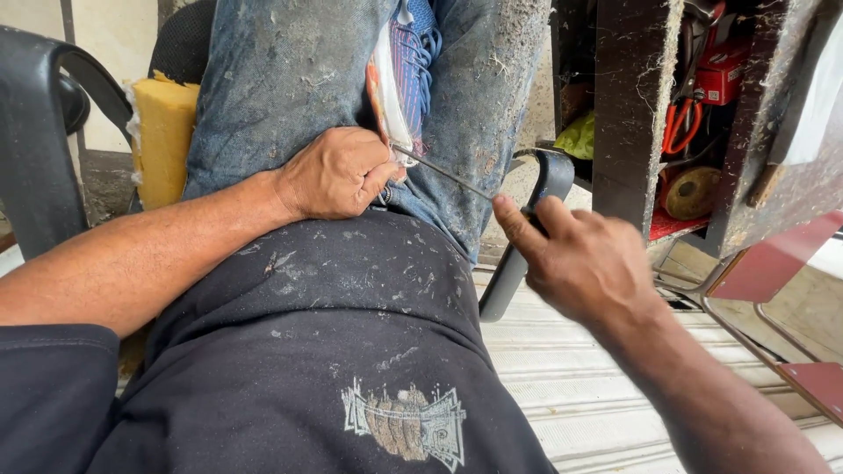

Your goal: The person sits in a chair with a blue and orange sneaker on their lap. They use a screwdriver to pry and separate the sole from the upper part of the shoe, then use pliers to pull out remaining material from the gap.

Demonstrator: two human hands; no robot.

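Here, left hand (pixel 338 173) clenched against the shoe (pixel 404 75) wedged between denim-clad knees, right hand (pixel 584 259) gripping a thin metal awl (pixel 443 173) — tip at the sole edge (handle hidden), black chair arm (pixel 527 237) beside.

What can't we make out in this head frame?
- Shoe: mostly wedged between the jeans' legs; the top edge cuts it off.
- Thin tool: its tip is hidden under the left hand, its handle inside the right hand.
- Stitch or thread: too fine to see.
- Shelf items: dim, blocked by the dusty post.
- Chair: cut off at left.
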